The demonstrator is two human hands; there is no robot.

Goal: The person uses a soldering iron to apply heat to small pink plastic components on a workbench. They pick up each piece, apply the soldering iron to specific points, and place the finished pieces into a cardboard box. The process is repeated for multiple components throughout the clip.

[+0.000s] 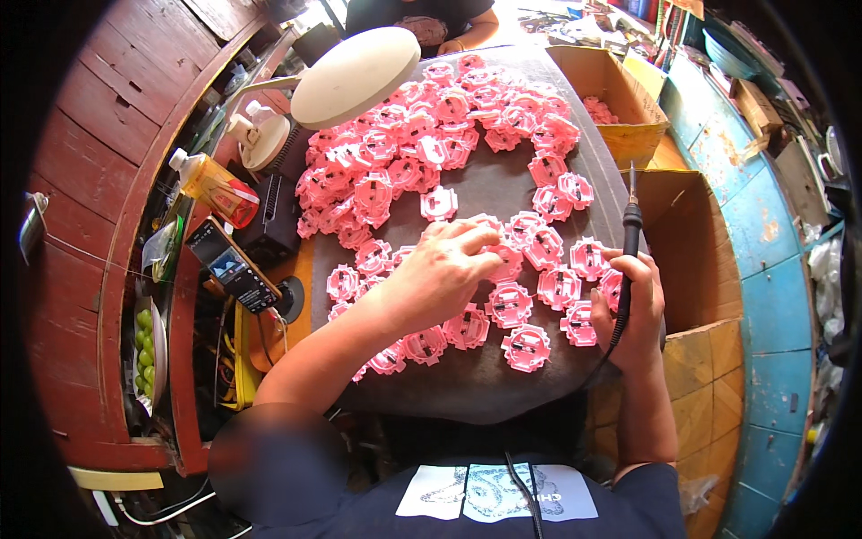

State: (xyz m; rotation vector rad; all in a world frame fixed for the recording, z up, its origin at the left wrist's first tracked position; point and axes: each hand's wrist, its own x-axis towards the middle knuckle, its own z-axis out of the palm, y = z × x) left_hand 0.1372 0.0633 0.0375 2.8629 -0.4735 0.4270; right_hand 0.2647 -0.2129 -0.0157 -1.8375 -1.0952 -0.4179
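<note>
My left hand reaches over the middle of the dark table, its fingers bent and closed on a pink plastic part. Its fingertips partly hide the hold. In my right hand, at the table's right edge, a soldering iron stands almost upright, its thin metal tip pointing up and away from the parts. Its black cord runs down past my wrist. Around my left hand lie several more round pink parts with small dark pieces in their centres, such as the pink part nearest me.
A large heap of pink parts covers the table's far left, under a white round lamp head. Two cardboard boxes stand to the right. At left are a phone, an orange drink bottle and green grapes. Another person sits opposite.
</note>
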